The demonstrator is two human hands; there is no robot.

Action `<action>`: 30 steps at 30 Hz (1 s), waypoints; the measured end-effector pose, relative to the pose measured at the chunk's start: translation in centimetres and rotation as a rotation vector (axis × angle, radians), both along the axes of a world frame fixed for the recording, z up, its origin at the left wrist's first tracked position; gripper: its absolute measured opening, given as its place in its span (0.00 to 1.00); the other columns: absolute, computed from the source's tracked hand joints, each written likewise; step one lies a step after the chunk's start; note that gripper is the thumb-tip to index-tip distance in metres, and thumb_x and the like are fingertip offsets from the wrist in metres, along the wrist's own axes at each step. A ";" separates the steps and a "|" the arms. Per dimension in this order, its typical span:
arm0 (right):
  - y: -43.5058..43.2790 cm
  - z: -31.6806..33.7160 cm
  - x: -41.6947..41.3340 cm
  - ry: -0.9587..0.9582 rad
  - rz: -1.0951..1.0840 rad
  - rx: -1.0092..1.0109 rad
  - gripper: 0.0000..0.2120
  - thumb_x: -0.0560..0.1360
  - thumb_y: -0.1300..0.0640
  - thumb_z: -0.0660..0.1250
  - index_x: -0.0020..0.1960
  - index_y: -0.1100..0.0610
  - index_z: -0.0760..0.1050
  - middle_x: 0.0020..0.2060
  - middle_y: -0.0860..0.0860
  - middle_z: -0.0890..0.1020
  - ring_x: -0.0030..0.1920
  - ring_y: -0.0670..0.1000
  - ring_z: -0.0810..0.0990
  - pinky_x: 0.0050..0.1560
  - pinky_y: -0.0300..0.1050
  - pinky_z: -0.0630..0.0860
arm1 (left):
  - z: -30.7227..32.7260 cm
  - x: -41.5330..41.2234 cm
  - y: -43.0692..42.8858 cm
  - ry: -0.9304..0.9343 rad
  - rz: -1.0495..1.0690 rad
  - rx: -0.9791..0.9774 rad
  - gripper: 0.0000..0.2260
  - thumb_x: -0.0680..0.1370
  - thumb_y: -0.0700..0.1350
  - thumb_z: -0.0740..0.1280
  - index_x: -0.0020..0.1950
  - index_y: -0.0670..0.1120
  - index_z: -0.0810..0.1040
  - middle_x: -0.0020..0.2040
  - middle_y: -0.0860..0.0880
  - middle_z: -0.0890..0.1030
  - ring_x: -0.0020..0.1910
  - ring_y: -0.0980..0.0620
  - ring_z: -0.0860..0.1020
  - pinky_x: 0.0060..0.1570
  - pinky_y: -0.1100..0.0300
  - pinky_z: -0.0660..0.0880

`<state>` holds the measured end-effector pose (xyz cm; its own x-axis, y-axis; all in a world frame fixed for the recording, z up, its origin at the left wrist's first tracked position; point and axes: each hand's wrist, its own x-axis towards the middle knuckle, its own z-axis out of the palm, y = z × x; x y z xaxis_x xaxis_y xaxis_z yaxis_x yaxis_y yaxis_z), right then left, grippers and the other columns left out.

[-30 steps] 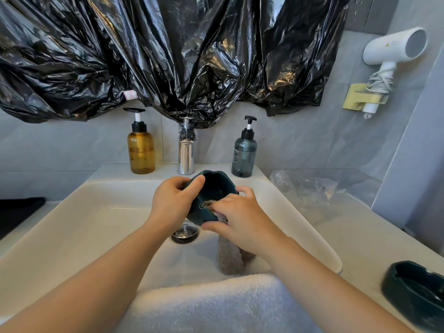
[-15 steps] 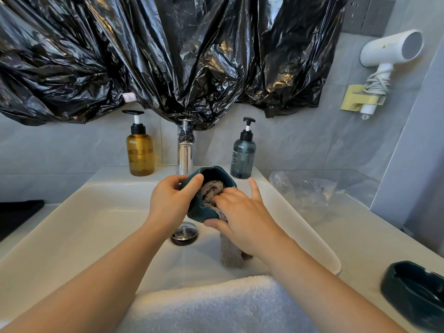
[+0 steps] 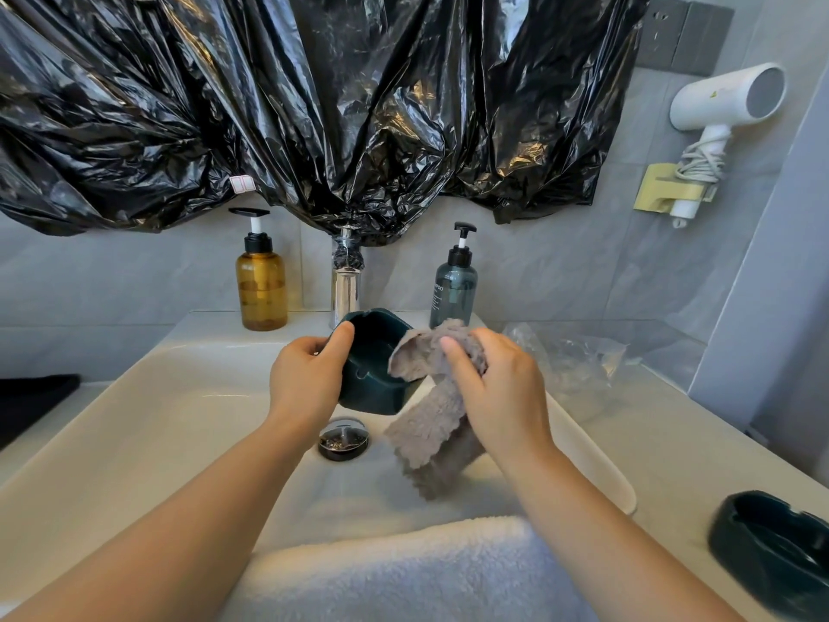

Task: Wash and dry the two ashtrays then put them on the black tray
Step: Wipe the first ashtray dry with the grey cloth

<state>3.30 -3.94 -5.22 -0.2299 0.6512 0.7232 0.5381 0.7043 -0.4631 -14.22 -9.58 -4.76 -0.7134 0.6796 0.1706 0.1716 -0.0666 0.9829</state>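
Note:
My left hand [image 3: 309, 379] grips a dark green ashtray [image 3: 374, 363] by its rim, tilted on edge above the white sink [image 3: 148, 424], its hollow facing right. My right hand [image 3: 498, 392] holds a grey cloth [image 3: 430, 419] just outside the ashtray's right edge; the cloth hangs down over the basin. A second dark green ashtray [image 3: 776, 545] lies on the counter at the lower right. A black tray [image 3: 31, 401] shows partly at the left edge.
A chrome tap [image 3: 345, 285] stands behind the sink between an amber pump bottle [image 3: 261, 285] and a grey-blue pump bottle [image 3: 454, 285]. A white towel [image 3: 403, 572] drapes over the sink's near edge. Clear plastic wrap [image 3: 569, 356] lies on the right counter. The drain plug [image 3: 343, 439] sits below the ashtray.
My right hand has pulled the grey cloth out of the ashtray's hollow and up to its right edge. The ashtray has tilted a little, held in about the same place.

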 end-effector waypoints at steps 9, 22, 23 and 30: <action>0.3 -0.7 -0.7 -0.064 0.034 -0.494 0.32 0.78 0.34 0.53 0.75 0.51 0.64 0.72 0.51 0.70 0.69 0.53 0.71 0.68 0.53 0.71 | 0.4 0.5 0.0 -0.122 -0.085 0.013 0.13 0.79 0.55 0.62 0.50 0.47 0.77 0.50 0.44 0.81 0.53 0.43 0.79 0.51 0.46 0.80; 1.0 -0.1 -0.7 0.258 0.288 -0.972 0.17 0.81 0.51 0.49 0.51 0.52 0.76 0.44 0.61 0.83 0.36 0.55 0.81 0.34 0.44 0.76 | 1.3 0.4 -2.3 0.662 -0.166 0.078 0.14 0.77 0.57 0.65 0.59 0.53 0.79 0.57 0.60 0.77 0.59 0.59 0.73 0.57 0.60 0.72; 1.1 -0.2 -0.6 0.230 0.269 -0.951 0.17 0.81 0.51 0.49 0.50 0.53 0.76 0.41 0.61 0.83 0.36 0.56 0.80 0.36 0.46 0.75 | 1.4 0.4 -2.8 0.705 -0.252 0.110 0.11 0.76 0.55 0.67 0.56 0.54 0.81 0.55 0.61 0.78 0.58 0.61 0.73 0.56 0.62 0.71; 1.4 -0.5 -0.7 0.170 0.174 -0.998 0.18 0.82 0.46 0.50 0.57 0.54 0.75 0.47 0.59 0.83 0.46 0.56 0.83 0.44 0.47 0.79 | 0.0 1.5 -1.9 1.099 -0.537 -0.273 0.11 0.75 0.57 0.68 0.51 0.52 0.80 0.49 0.57 0.79 0.54 0.59 0.72 0.75 0.47 0.46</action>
<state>2.63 -2.53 -5.68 -0.3237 0.9411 -0.0981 0.3375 0.0180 -0.9412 -12.73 -11.49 -4.79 0.0944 0.9470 0.3072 0.9228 -0.1990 0.3298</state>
